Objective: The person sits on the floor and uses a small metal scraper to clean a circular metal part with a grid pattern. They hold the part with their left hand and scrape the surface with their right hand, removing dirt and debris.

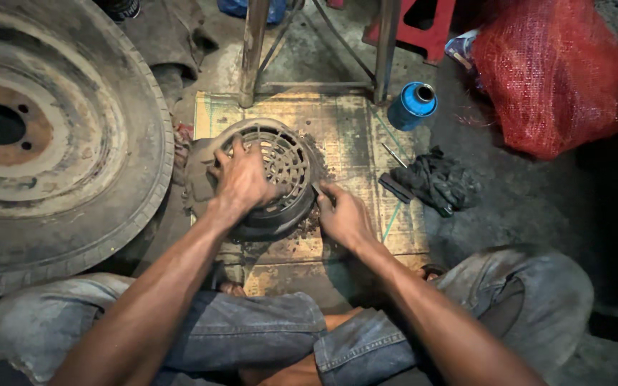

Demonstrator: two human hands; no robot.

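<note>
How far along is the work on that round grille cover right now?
Done: the round grille cover lies off any machine on a cardboard sheet, with dark dirt loose around it. In hand: the left hand presses on the cover while the right hand works a thin tool, mostly hidden, at its rim. Left: the cover looks grimy; a black rag and a blue can lie untouched.

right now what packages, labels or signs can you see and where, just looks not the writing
Cardboard sheet: flattened packing board on the floor under the round grille, tan with faded green print.
Red mesh sack: top right, bulging, red netting.
Small packet: just left of the sack, pale with blue, mostly hidden.
No signs or screens in view.
</note>
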